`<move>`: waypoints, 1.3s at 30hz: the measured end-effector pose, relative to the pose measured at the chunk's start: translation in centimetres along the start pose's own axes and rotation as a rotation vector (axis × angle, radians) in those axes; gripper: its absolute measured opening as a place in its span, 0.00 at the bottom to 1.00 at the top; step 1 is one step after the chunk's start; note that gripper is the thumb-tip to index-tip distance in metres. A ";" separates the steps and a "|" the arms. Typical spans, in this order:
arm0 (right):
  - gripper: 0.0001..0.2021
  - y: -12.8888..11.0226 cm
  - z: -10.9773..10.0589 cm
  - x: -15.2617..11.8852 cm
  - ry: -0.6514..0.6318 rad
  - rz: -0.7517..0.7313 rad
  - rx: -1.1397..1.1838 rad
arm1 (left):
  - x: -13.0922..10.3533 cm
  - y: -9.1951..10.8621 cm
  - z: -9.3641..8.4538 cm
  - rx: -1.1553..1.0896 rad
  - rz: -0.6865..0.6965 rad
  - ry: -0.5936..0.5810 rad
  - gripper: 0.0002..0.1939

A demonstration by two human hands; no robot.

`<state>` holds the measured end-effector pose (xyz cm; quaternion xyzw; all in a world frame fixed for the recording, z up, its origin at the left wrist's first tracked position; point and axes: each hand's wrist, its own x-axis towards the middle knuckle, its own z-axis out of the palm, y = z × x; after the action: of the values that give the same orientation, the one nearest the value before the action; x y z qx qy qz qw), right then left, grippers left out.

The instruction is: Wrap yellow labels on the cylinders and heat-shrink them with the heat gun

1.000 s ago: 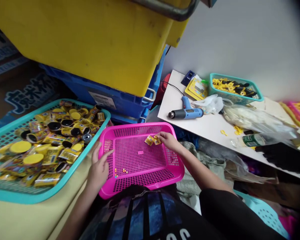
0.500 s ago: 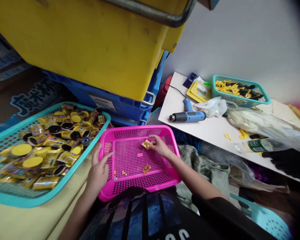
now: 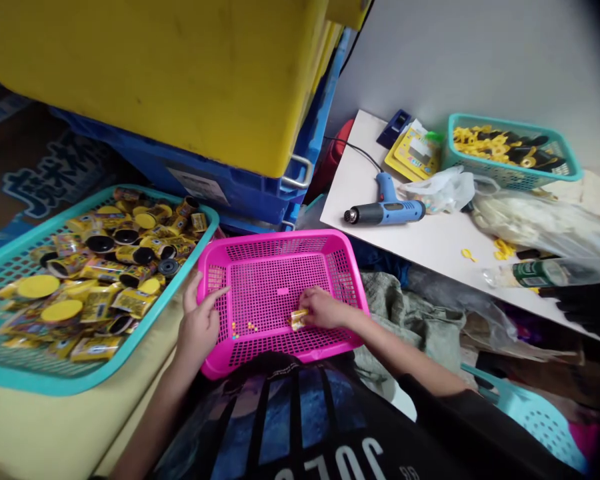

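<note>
A pink mesh basket (image 3: 260, 280) lies in front of my body. My left hand (image 3: 199, 328) is at its left rim, with the thumb side over the inside and other fingers by the outer wall. Low over the basket's front right part, my right hand (image 3: 323, 309) pinches a small yellow-and-orange candy packet (image 3: 299, 319). Whether a second packet is under or in that hand is hidden. Several tiny coloured candy beads (image 3: 251, 327) lie on the basket floor at the front left.
To the left, a teal basket (image 3: 55, 385) holds many yellow wrapped cups. Stacked yellow (image 3: 180, 87) and blue crates (image 3: 240, 198) stand behind. On the white table (image 3: 375, 257) at right are a blue heat gun (image 3: 397, 212), plastic bags and another teal basket (image 3: 520, 177).
My right hand has moved down toward the basket's near side with a packet, and the orange packet lying there is no longer seen apart. My left hand stays at the rim. The view has shifted.
</note>
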<state>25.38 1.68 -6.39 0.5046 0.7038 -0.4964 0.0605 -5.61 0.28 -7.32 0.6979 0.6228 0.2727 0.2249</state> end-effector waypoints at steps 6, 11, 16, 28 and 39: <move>0.22 -0.8 3.3 0.2 0.027 0.052 -0.198 | 0.1 -0.3 0.1 0.023 0.023 0.005 0.21; 0.15 -0.4 2.6 0.2 -0.016 0.007 -0.195 | 0.3 -1.0 0.8 0.027 0.068 0.043 0.19; 0.15 0.2 0.5 -1.0 0.084 -0.007 0.029 | 0.6 -1.1 1.3 0.041 0.080 0.059 0.19; 0.19 3.0 -3.7 -5.4 0.540 -0.056 0.502 | 0.6 3.7 0.9 0.226 0.131 0.119 0.17; 0.20 3.5 -1.3 -4.9 0.568 -0.084 0.522 | 0.0 5.8 -6.3 0.361 0.250 0.345 0.12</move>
<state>30.94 -0.50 -5.12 0.5912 0.5626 -0.5014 -0.2874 -5.47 -0.57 1.18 0.7415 0.5993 0.2980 -0.0479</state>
